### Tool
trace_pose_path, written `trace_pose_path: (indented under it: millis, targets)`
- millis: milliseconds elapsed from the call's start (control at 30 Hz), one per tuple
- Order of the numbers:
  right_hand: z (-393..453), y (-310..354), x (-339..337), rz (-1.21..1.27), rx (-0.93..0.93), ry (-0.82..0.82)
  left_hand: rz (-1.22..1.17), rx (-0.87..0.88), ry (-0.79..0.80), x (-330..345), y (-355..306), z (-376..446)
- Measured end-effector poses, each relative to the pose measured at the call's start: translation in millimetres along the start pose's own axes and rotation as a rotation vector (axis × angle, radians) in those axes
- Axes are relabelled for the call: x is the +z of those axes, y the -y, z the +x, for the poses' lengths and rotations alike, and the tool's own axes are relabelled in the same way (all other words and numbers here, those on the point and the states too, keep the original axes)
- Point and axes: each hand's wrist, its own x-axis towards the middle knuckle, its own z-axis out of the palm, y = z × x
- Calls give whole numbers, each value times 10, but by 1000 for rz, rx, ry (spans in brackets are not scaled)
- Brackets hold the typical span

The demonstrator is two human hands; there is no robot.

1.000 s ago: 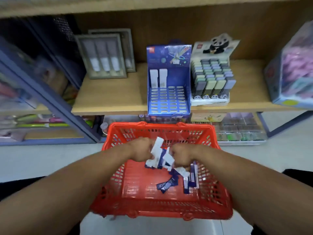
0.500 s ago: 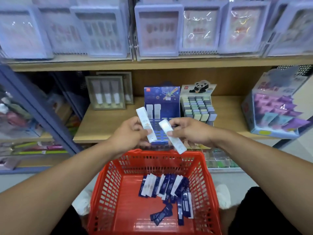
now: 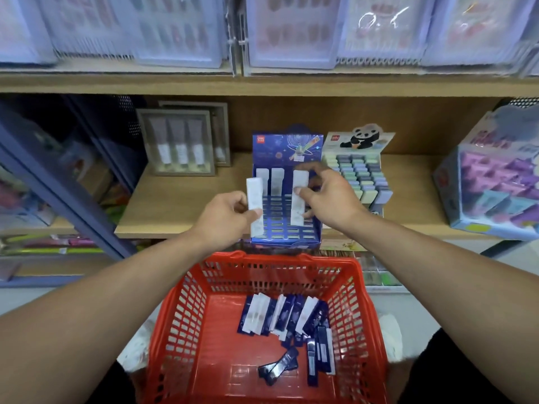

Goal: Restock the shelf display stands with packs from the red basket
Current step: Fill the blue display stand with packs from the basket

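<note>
A blue slotted display stand (image 3: 287, 231) sits on the wooden shelf (image 3: 175, 217), with two white packs (image 3: 271, 179) upright in its back row. My left hand (image 3: 226, 214) pinches a long white pack (image 3: 254, 199) in front of the stand's left side. My right hand (image 3: 329, 196) holds another white pack (image 3: 299, 196) upright over the stand's slots, right of the two standing packs. Below, the red basket (image 3: 186, 316) holds several blue and white packs (image 3: 285, 316) lying loose on its bottom.
A panda display (image 3: 361, 176) of pastel items stands right of the blue stand. A grey framed box (image 3: 178, 144) leans at the back left, a purple box (image 3: 495, 188) sits at the right. Clear packs hang on the upper shelf (image 3: 262, 83). A blue rack post (image 3: 67, 199) stands left.
Both hands rose out of the basket, each with a white pack, and reached to the blue stand. The right hand's pack turned upright over the slots. The view tilted upward.
</note>
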Motion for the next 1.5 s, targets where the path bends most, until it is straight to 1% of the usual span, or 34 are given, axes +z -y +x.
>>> trace_pose_path:
  millis: [167,267,367,433,567,900,1000,1133,1200,1367,1500]
  targets:
    - [166,-103,84,-73,-83,-101,68,-40,39,43,177,67]
    - [220,-118,136,-105,-110,-147,44,-50,-17,96,187,95]
    - [267,-93,217,-58,-127,-158,-50,-122,-30,153,177,92]
    - [305,-72,284,-69,-168,-171,-150,-183,-17,183,213,118]
    - [378,-70,388,-83,-211,-188,-257,-245,-60,199,176,123]
    - [434,-22,471,-128,-271,-139,-297,-272,-22,147,141,52]
    - [430,-6,473,-171,-293,-112,-301,-323,19,205,100,-28]
    - [437,12,459,-189,-297,-100,-417,-435,75,336,90,-111]
    - [435,19,444,-191,-300,-91,-457,-463,78,383,86,-125]
    - [430,28,434,-209,-322,-97,-347,-417,56,411,169,-57]
    - [436,17,436,-210,-315,-95,-315,-398,47,375,213,-13]
